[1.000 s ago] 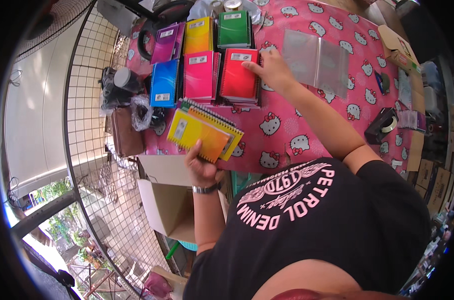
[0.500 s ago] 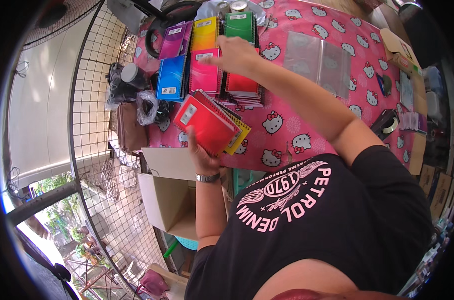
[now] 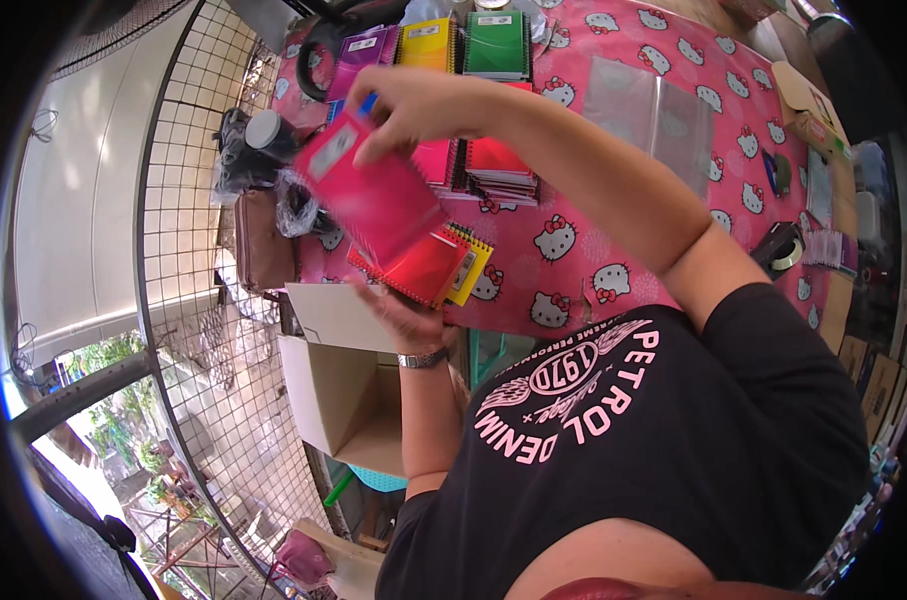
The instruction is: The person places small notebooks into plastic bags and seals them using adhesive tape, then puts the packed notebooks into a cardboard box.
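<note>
My right hand (image 3: 406, 108) pinches a pink spiral notebook (image 3: 379, 195) by its upper end, slightly blurred by motion. It hangs tilted just above a red notebook (image 3: 414, 268), which tops a small fanned bundle in my left hand (image 3: 406, 318). A yellow notebook (image 3: 466, 280) sticks out from under the red one. Beyond my hands stand stacks of spiral notebooks: purple (image 3: 359, 55), yellow (image 3: 426, 45), green (image 3: 497, 45), pink (image 3: 436, 160) and red (image 3: 497, 157). My right hand and the lifted notebook mostly cover the blue stack.
A pink patterned cloth (image 3: 614, 235) covers the table. Clear plastic sleeves (image 3: 649, 115) lie right of the stacks. A tape dispenser (image 3: 777, 250) sits farther right. A brown pouch (image 3: 266, 240) and dark jar (image 3: 269, 135) stand at left, with an open cardboard box (image 3: 319, 395) below the edge.
My right hand has taken a pink notebook off its stack and carried it left and nearer, over the bundle. My left hand still supports the bundle.
</note>
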### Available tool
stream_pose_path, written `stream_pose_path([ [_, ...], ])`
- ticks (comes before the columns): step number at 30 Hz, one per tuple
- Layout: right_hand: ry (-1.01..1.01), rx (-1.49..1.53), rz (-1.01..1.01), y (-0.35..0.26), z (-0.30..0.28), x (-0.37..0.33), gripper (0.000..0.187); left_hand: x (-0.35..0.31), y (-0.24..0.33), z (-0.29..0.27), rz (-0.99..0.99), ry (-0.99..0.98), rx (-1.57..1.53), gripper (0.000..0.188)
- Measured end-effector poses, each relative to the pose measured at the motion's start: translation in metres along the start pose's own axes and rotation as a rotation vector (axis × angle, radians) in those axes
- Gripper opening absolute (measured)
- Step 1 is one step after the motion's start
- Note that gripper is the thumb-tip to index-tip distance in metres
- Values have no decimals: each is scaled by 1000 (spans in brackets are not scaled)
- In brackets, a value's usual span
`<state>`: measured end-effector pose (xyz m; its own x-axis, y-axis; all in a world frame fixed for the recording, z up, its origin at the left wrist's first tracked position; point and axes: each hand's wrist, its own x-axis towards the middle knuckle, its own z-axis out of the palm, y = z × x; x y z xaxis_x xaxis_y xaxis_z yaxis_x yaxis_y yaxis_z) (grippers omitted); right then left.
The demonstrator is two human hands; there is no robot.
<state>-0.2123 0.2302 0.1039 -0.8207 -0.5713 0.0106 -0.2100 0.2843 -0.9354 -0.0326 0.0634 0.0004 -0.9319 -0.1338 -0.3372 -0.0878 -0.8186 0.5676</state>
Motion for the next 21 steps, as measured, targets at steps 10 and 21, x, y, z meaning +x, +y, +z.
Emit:
stream_pose_path([
  [10,-3,-1073,-487,86,55,55,41,-19,14,-14,11,26,140,59],
  [21,112,-230,-241,58,-15,-218,67,-22,-59,65,-482,-262,400,67],
])
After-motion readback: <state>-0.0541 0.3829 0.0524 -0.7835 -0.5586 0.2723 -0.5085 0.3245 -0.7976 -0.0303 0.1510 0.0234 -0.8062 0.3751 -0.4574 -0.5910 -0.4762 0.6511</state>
